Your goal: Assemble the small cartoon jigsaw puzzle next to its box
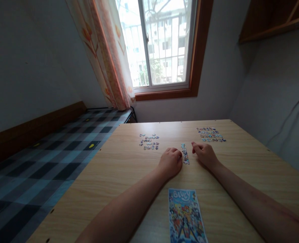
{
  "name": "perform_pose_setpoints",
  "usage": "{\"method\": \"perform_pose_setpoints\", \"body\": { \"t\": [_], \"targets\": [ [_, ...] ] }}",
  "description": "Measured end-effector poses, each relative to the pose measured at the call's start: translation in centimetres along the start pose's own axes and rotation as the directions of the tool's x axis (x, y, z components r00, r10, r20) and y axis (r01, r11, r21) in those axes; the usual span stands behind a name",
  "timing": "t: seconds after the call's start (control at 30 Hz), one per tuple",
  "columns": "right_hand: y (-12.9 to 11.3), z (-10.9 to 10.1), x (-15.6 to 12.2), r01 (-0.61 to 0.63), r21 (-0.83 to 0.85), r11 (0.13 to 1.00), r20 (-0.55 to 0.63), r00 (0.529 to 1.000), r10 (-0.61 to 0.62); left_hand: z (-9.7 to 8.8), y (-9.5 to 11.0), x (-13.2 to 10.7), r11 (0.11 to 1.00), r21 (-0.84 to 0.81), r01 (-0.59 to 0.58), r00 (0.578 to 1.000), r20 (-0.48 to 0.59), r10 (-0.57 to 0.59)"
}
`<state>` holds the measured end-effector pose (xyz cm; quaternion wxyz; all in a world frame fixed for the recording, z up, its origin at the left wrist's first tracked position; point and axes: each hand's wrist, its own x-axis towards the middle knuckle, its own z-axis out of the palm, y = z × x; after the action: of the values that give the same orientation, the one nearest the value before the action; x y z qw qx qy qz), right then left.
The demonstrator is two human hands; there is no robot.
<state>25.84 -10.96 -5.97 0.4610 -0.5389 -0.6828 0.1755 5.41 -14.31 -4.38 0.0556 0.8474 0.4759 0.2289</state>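
A narrow strip of joined jigsaw puzzle pieces (185, 154) lies on the table between my two hands. My left hand (171, 161) rests just left of the strip, its fingers curled at the strip's edge; whatever they may hold is hidden. On the strip's other side, a small gap away, is my right hand (204, 153), with thumb and forefinger pinched together. I cannot make out anything between them. Closer to me, between my forearms, lies a blue picture sheet (186, 216) marked "Bluey", crowded with cartoon figures.
Loose puzzle pieces (149, 142) are spread at the table's far left. Rows of more pieces (210, 134) sit at the far right. The wooden table (119, 168) borders a bed with a checked cover (63, 148) on the left. Beyond it stand a curtain (106, 50) and a window (164, 44).
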Motion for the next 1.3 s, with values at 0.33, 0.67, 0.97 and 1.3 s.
{"method": "perform_pose_setpoints", "body": {
  "t": [0.33,0.67,0.97,1.3],
  "targets": [
    [-0.1,-0.1,-0.1,-0.008,0.012,1.0,-0.041,0.999,0.009,-0.9,-0.3,0.0,0.958,0.272,0.094,0.995,-0.01,-0.095],
    [-0.1,0.0,0.0,0.009,0.007,1.0,-0.03,1.0,-0.009,-1.3,-3.4,0.6,0.887,0.346,0.304,0.952,-0.078,-0.296],
    [-0.2,-0.1,0.2,0.008,0.028,1.0,-0.02,1.0,-0.007,-1.8,-3.7,1.1,0.996,0.068,-0.058,0.998,-0.018,0.06],
    [-0.3,0.0,0.4,0.026,0.006,1.0,-0.013,1.0,-0.026,-3.0,-4.2,1.3,0.997,0.072,0.0,1.0,-0.019,0.002]
  ]
}}
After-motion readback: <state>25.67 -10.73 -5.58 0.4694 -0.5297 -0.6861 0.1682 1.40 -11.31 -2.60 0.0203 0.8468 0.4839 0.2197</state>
